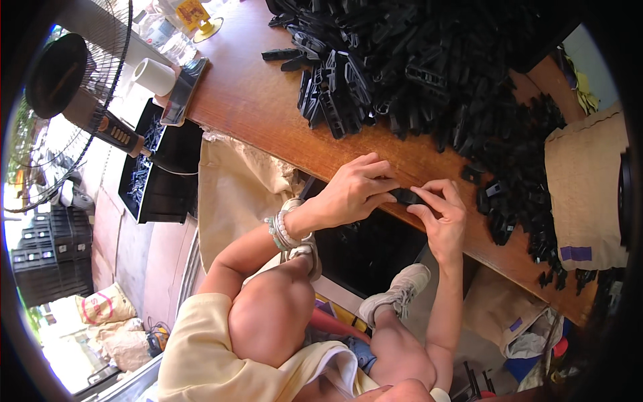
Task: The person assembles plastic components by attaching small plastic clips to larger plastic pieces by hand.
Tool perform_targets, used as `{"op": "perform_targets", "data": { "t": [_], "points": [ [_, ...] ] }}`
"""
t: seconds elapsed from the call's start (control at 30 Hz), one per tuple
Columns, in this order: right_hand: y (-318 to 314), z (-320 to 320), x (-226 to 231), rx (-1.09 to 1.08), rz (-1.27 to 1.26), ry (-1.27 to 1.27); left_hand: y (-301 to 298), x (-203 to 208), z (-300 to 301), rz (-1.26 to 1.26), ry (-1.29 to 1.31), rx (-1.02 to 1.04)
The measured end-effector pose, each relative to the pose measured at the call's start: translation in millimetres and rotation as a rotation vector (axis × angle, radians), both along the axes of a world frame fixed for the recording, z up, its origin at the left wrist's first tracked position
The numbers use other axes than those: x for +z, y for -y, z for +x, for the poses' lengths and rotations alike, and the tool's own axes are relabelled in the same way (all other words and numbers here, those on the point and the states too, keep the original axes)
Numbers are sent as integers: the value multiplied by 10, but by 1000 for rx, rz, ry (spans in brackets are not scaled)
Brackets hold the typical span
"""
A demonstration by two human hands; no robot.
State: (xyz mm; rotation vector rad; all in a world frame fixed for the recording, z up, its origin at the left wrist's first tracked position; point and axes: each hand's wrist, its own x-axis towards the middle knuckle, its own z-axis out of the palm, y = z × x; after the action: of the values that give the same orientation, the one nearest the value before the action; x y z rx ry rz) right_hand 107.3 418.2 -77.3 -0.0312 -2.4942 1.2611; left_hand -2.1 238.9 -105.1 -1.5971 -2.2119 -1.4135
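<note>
Just past the front edge of the wooden table (268, 110), my two hands meet around a small black plastic part (406, 195). My left hand (358, 187), with bead bracelets at its wrist, closes its fingers on the part's left end. Thumb and forefinger of my right hand (442, 213) pinch the right end. Fingers cover much of the part, so its exact kind is hidden. Beyond my hands lies a large heap of black plastic parts (408, 74), some with slotted frames. Smaller black pieces (512, 194) are strewn to the right of my right hand.
A brown paper sack (586, 191) stands on the right. Left are a fan (74, 87), a white paper roll (154, 76), a clear bottle (167, 39) and a black bin (167, 194) of parts. Beneath my hands is a dark open container (368, 251).
</note>
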Motion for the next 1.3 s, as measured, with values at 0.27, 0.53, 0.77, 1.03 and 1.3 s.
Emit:
{"op": "perform_targets", "data": {
  "t": [0.27, 0.53, 0.77, 1.03, 1.3],
  "points": [
    [55, 240, -51, -13, -61, -19, 120, 104, -11, 71, 16, 44],
    [-764, 745, -98, -861, 483, -130, 419, 97, -458, -239, -442, 607],
    [-516, 466, -185, -626, 352, -92, 287, 142, -268, -278, -474, 518],
    [-362, 254, 58, -338, 519, -225, 28, 212, 147, 158, 88, 124],
    [-254, -10, 90, -168, 535, -59, 4, 160, 147, -110, 210, 111]
  ]
}}
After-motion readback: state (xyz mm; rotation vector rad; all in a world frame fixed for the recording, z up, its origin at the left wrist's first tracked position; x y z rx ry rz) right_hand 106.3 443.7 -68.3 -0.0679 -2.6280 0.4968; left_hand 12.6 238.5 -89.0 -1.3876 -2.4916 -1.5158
